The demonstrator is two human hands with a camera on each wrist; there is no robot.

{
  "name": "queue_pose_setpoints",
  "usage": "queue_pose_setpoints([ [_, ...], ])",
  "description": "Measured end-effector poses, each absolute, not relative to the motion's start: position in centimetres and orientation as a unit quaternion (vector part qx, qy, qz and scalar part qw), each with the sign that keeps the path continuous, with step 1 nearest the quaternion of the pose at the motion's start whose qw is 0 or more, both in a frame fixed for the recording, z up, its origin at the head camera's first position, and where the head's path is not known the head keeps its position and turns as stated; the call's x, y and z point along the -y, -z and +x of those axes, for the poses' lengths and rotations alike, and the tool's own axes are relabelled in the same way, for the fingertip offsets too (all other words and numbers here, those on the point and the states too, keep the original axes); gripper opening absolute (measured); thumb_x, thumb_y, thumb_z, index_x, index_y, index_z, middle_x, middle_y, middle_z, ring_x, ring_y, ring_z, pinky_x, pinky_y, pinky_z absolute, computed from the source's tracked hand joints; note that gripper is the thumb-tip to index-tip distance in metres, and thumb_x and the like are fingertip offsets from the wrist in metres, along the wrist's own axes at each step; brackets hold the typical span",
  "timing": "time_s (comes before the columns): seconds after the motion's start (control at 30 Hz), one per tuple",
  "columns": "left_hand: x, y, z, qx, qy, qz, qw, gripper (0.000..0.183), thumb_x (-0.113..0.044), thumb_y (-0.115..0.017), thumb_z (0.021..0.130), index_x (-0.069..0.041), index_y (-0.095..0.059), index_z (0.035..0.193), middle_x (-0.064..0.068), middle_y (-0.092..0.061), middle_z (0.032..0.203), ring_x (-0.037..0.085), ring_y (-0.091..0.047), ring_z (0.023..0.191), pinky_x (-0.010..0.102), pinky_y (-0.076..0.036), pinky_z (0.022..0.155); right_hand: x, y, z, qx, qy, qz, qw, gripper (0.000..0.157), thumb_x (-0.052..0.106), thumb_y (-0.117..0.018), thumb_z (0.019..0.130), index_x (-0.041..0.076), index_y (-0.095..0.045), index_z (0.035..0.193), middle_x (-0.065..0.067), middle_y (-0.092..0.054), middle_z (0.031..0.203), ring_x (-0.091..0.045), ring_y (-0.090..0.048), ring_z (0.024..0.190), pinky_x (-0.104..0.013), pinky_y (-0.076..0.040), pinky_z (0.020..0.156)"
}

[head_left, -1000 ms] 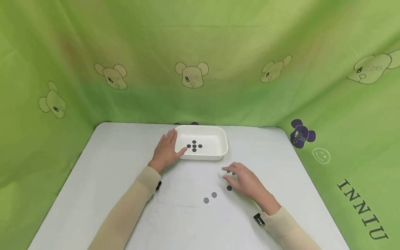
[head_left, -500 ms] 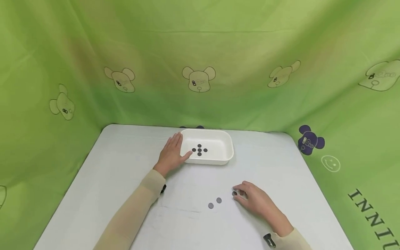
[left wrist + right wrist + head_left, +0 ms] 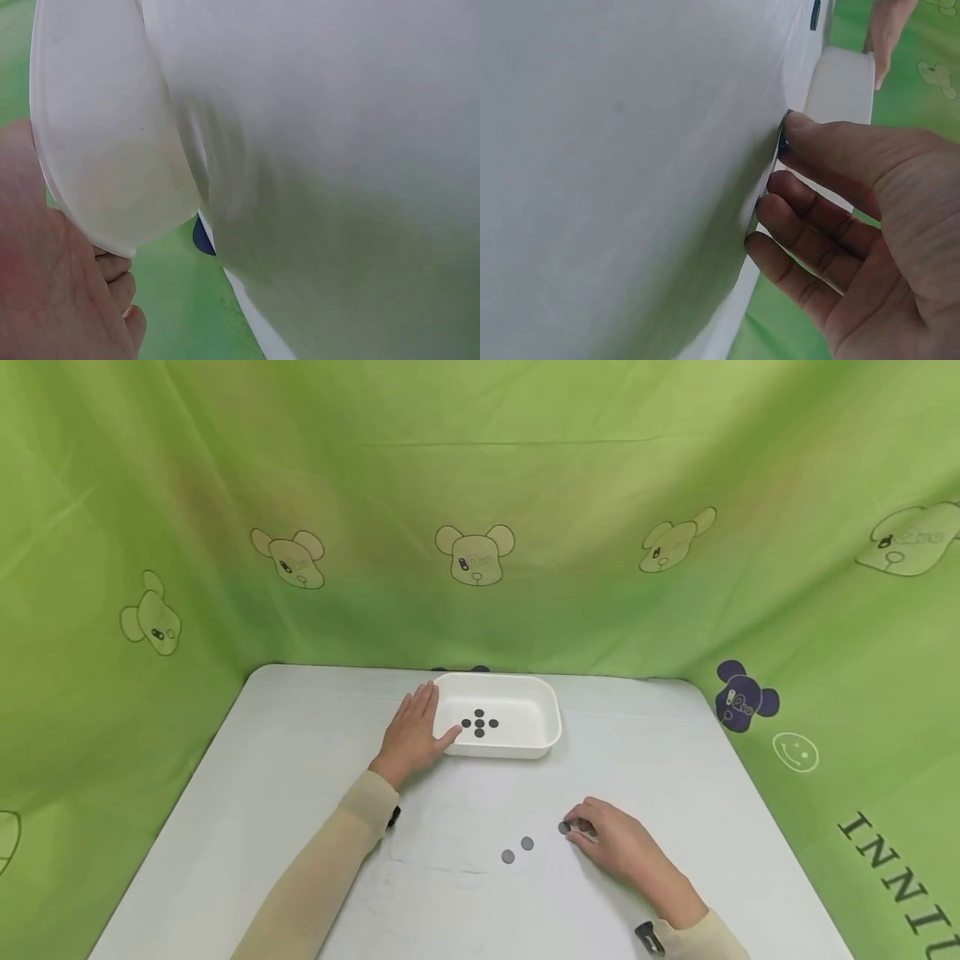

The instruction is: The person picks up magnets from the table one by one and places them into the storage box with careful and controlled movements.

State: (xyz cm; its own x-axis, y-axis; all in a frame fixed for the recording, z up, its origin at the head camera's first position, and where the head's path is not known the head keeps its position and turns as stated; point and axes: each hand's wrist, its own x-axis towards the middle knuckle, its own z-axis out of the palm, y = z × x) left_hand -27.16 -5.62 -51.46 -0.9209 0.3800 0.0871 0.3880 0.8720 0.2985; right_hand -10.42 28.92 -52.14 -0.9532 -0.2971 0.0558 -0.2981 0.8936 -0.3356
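Observation:
A shallow white tray stands near the table's far edge. Inside it, several dark discs form a small cross. My left hand rests along the tray's left end, fingers straight and thumb by the front rim. The left wrist view shows that palm against the tray wall. Lower right on the table, my right hand pinches a dark round disc between thumb and finger; the disc appears edge-on in the right wrist view. Dark patches show behind its fingers, too covered to identify.
Two greyer discs, one nearer and one farther, lie left of the right hand. A white cloth covers the table. Green printed curtains enclose its back and sides.
My right hand has moved nearer to me, and its thumb and finger have closed on the dark disc. The head view has shifted slightly. My left hand stays at the tray.

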Motion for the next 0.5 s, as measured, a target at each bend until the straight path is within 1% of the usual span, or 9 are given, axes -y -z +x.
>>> queue_pose_setpoints([
  [0.27, 5.67, 51.23, -26.99, 0.969, 0.156, -0.194, 0.003, 0.095, -0.065, -0.043, 0.11, 0.001, -0.011, 0.17, 0.014, -0.008, 0.18, 0.03, -0.008, 0.166, 0.041, -0.001, 0.133, -28.81, 52.34, -10.54, 0.972, -0.171, 0.161, 0.007, 0.015, 0.017, -0.088, 0.09, 0.021, -0.075, 0.098, 0.017, -0.053, 0.082, -0.001, -0.049, 0.075, -0.027, -0.048, 0.066],
  [0.4, 5.6, 51.31, -27.06, 0.968, 0.155, -0.195, 0.007, 0.095, -0.065, -0.042, 0.109, 0.001, -0.011, 0.17, 0.015, -0.008, 0.18, 0.03, -0.008, 0.166, 0.041, -0.001, 0.133, -28.59, 52.14, -10.55, 0.972, -0.177, 0.153, -0.005, 0.017, 0.016, -0.087, 0.091, 0.023, -0.073, 0.098, 0.016, -0.06, 0.086, -0.001, -0.057, 0.079, -0.029, -0.054, 0.072],
  [0.5, 5.52, 51.52, -27.14, 0.968, 0.155, -0.196, 0.01, 0.095, -0.065, -0.043, 0.109, 0.002, -0.012, 0.17, 0.015, -0.009, 0.179, 0.031, -0.009, 0.166, 0.042, -0.002, 0.133, -28.47, 51.95, -10.57, 0.971, -0.186, 0.151, -0.009, 0.02, 0.014, -0.087, 0.091, 0.023, -0.07, 0.097, 0.016, -0.062, 0.087, -0.003, -0.06, 0.081, -0.031, -0.056, 0.074],
])
